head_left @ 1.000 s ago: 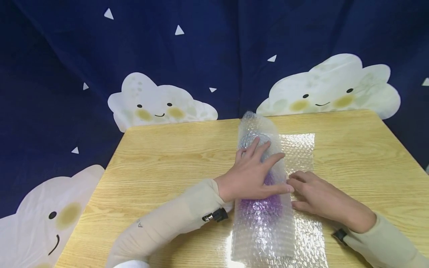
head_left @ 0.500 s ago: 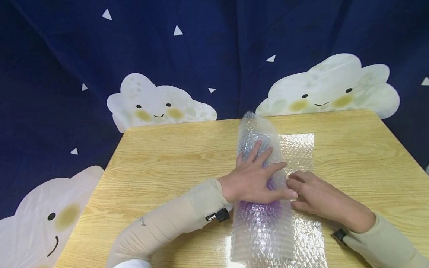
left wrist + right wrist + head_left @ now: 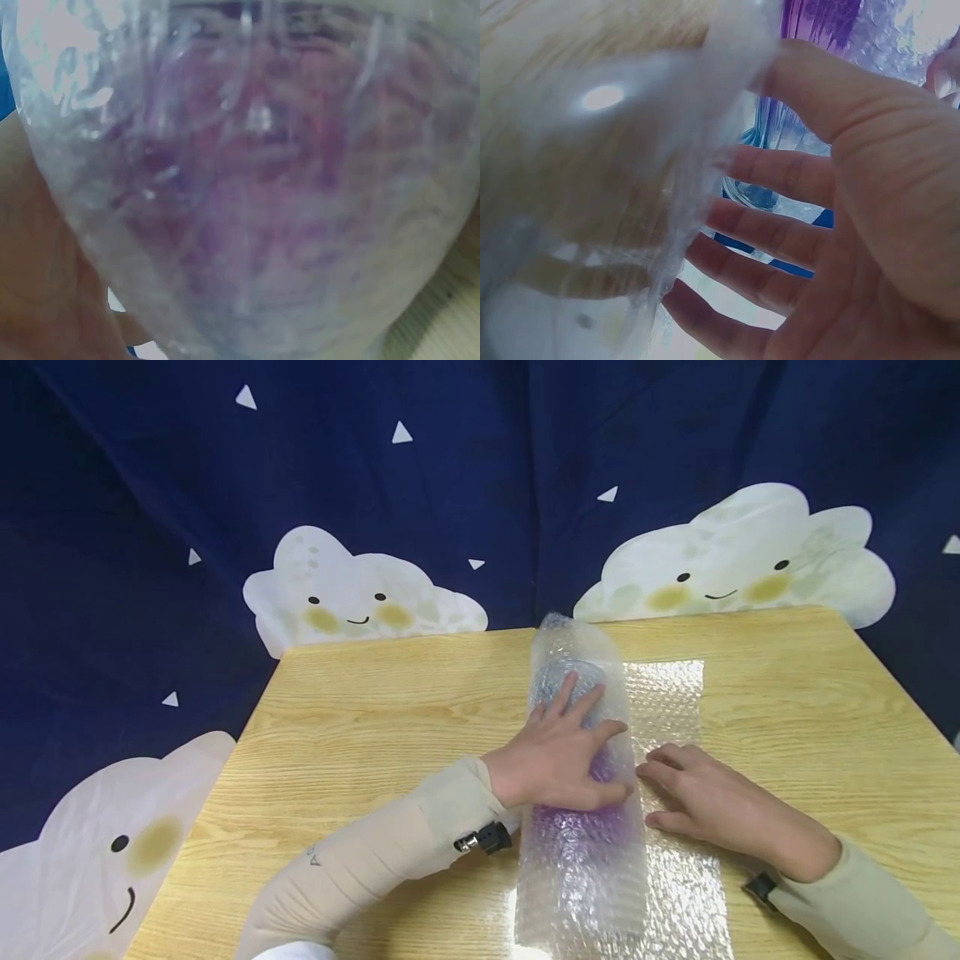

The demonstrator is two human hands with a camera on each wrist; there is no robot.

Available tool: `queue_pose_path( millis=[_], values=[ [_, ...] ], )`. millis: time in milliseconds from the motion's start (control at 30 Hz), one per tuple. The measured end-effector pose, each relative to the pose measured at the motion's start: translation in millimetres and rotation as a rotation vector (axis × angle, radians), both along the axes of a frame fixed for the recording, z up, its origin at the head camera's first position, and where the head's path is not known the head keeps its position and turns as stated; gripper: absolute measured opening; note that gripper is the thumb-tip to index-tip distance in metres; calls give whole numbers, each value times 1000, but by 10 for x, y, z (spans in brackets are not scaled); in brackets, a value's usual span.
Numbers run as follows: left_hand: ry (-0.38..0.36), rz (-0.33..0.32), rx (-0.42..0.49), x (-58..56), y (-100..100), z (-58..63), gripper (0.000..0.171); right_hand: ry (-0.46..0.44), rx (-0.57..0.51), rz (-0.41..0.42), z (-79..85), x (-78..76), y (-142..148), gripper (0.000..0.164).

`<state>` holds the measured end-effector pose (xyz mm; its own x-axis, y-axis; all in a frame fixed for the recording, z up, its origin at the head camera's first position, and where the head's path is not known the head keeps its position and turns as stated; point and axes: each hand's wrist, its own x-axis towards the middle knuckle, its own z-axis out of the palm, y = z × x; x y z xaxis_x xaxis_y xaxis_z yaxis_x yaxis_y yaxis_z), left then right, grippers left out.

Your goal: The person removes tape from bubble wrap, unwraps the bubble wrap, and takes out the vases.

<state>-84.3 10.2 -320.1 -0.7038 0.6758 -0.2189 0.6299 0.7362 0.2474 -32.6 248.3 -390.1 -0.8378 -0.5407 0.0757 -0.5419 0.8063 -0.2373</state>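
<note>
A bubble wrap bundle lies lengthwise on the table, with a purple and blue shape showing through it. My left hand rests on top of the bundle, fingers spread. Seen through the layers in the right wrist view is a ribbed, see-through object, purple above and bluish below; its kind is hidden by the wrap. My right hand is at the bundle's right side, over the flat bubble wrap. In the right wrist view, its slightly bent fingers touch the film, thumb and fingertips apart. The bundle's wrapped surface fills the left wrist view.
The wood-grain table ends at a dark blue curtain printed with smiling clouds and white triangles. Flat bubble wrap extends from under the bundle on its right. Black camera clips sit at both sleeve cuffs.
Over the last half second, the bundle's right edge has drawn slightly left, and my left hand has shifted a little left with it. My right fingertips have edged slightly left.
</note>
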Motion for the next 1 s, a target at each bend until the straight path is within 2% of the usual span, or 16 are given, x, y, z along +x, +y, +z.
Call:
queue_pose_path(
  millis=[267, 467, 700, 1000],
  values=[
    [-4, 10, 39, -19, -140, 37, 78, 4, 1, 6, -16, -12, 0, 63],
    [-8, 10, 102, -51, -270, 22, 82, 20, -18, 19, -23, -9, 15, 63],
    [-32, 15, 181, -89, -424, -54, 86, 22, -24, 21, -30, -4, 21, 62],
    [-14, 24, 224, -133, -587, -146, 87, 20, -21, 23, -41, -21, 18, 61]
  ],
)
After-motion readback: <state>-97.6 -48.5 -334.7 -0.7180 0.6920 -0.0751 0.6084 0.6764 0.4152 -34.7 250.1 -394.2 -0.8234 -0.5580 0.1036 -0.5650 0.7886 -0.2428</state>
